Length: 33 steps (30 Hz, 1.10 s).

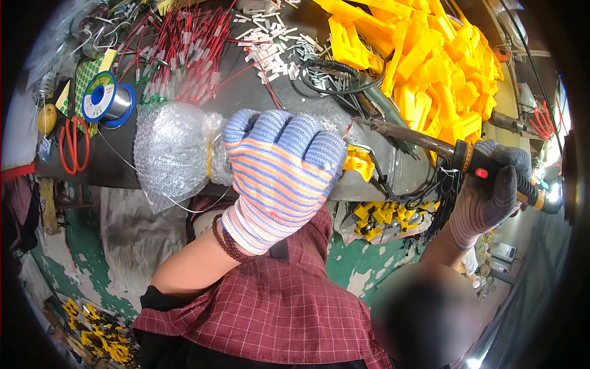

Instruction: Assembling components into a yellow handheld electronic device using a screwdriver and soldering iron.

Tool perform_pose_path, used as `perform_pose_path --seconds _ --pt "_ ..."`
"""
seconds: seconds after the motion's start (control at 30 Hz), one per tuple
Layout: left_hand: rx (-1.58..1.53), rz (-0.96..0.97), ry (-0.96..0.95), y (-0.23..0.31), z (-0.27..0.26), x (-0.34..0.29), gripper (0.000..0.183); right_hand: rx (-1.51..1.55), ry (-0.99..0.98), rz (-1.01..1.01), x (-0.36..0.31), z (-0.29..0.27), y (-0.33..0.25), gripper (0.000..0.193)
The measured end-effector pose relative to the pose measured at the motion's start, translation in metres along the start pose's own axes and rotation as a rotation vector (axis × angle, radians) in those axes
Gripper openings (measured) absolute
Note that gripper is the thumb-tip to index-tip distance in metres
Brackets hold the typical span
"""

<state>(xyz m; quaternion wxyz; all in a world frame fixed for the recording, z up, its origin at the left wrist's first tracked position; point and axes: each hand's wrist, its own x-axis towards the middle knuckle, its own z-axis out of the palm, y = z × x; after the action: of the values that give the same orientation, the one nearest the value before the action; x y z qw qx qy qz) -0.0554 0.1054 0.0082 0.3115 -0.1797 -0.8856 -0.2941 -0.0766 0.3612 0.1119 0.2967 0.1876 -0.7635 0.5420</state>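
My left hand [283, 169], in a striped knit glove, is closed over the dark bench [246, 58] with its fingertips hidden beneath. Thin solder wire [189, 210] loops from a blue-rimmed spool [126, 101] to this hand and disappears under it. A short red wire end shows by the index finger. In my gloved right hand [482, 206] is a soldering iron [424, 140], gripped by its black handle; its metal tip points left, close to the left fingers. Just below the tip lies a yellow plastic part [358, 161] with a black cable. Beside my left wrist sits a bubble-wrapped bundle [172, 147].
Yellow plastic parts [424, 67] are heaped at the back right. Red wires [184, 49] and small white pieces [267, 46] lie at the back. Orange-handled scissors [74, 144] are at the left. More yellow-and-black parts [393, 218] sit below the bench edge.
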Motion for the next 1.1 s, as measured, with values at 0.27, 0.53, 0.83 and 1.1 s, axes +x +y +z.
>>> perform_pose_path --seconds 0.27,0.53,0.83,1.1 --pt "-0.007 -0.009 -0.012 -0.002 0.005 -0.002 0.025 -0.001 -0.014 0.026 0.001 -0.002 0.002 0.024" --pt "0.000 0.000 0.029 -0.004 0.010 -0.001 0.026 0.020 0.019 0.014 0.002 0.001 0.004 0.024" --pt "-0.003 -0.013 -0.005 -0.004 0.007 0.001 0.026 0.046 -0.034 0.031 0.002 0.002 0.004 0.023" --pt "0.007 -0.004 0.044 -0.007 0.015 0.001 0.028 0.011 0.045 0.086 0.000 -0.001 0.004 0.024"
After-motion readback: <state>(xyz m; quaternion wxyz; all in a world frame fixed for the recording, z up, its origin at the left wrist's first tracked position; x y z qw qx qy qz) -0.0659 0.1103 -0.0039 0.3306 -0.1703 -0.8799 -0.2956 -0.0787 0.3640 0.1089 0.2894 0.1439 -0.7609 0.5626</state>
